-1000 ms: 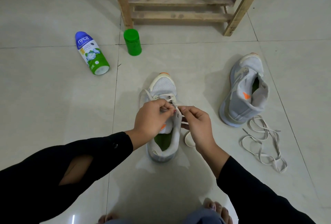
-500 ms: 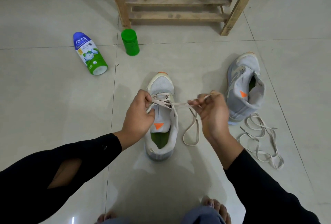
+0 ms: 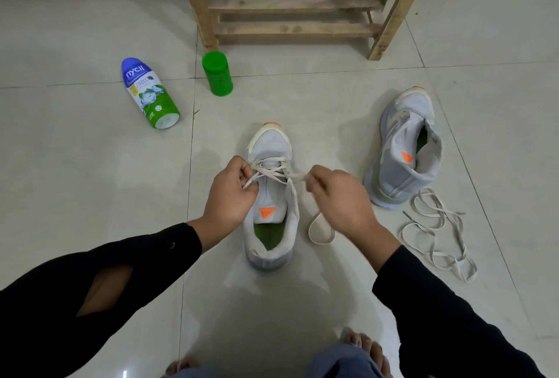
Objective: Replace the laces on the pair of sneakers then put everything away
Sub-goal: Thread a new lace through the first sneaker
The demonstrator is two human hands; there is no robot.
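A grey sneaker (image 3: 272, 148) with an orange tongue mark stands on the tiled floor in front of me, toe pointing away. A beige lace (image 3: 272, 169) crosses its lower eyelets. My left hand (image 3: 231, 196) pinches one end of that lace at the shoe's left side. My right hand (image 3: 340, 196) pinches the other end at the right, and its slack loops down to the floor. The second grey sneaker (image 3: 405, 148) leans unlaced at the right. A loose beige lace (image 3: 435, 232) lies tangled beside it.
A wooden slatted rack (image 3: 290, 5) stands at the back. A green cap (image 3: 217, 73) stands near its left leg. A blue, white and green bottle (image 3: 148, 93) lies on its side at the left. My bare toes (image 3: 363, 344) show at the bottom edge.
My hands drew apart from the shoe's middle, pulling the lace ends outward. My right hand then came back in closer to the shoe, and the lace loop beside it shifted.
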